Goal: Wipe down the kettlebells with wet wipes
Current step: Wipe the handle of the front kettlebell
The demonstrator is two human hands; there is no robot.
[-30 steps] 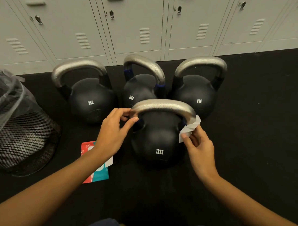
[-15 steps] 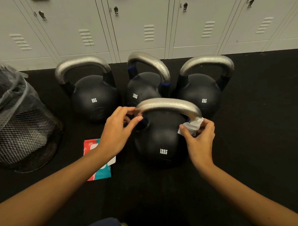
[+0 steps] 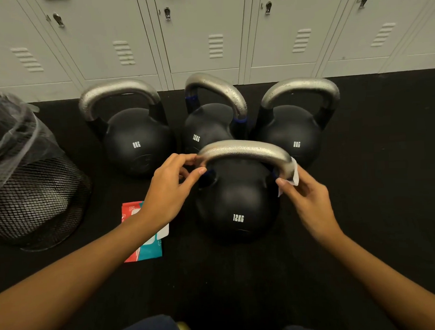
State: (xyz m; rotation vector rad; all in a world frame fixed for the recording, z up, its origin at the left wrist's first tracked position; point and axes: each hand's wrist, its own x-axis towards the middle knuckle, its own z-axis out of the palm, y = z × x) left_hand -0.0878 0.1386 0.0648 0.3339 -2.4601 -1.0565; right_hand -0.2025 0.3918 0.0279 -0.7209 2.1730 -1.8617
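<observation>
A black 12KG kettlebell [image 3: 237, 203] with a silver handle stands nearest me on the black floor. My left hand [image 3: 168, 188] pinches the left end of that handle between thumb and fingers. My right hand [image 3: 306, 193] holds a white wet wipe [image 3: 294, 173] against the handle's right end. Behind stand three more kettlebells: an 8KG kettlebell [image 3: 136, 143] at left, a second 12KG kettlebell [image 3: 205, 130] in the middle, another 8KG kettlebell [image 3: 292, 135] at right. A red and teal wipes pack [image 3: 145, 248] lies on the floor, partly under my left forearm.
A black mesh bin [image 3: 32, 191] lined with a clear bag stands at the left. Grey lockers [image 3: 207, 41] run along the back. Black floor [image 3: 384, 183] stretches to the right.
My right hand has shifted the wipe around the right end of the handle. My left hand stays pinched on the left end. The view has moved a little closer.
</observation>
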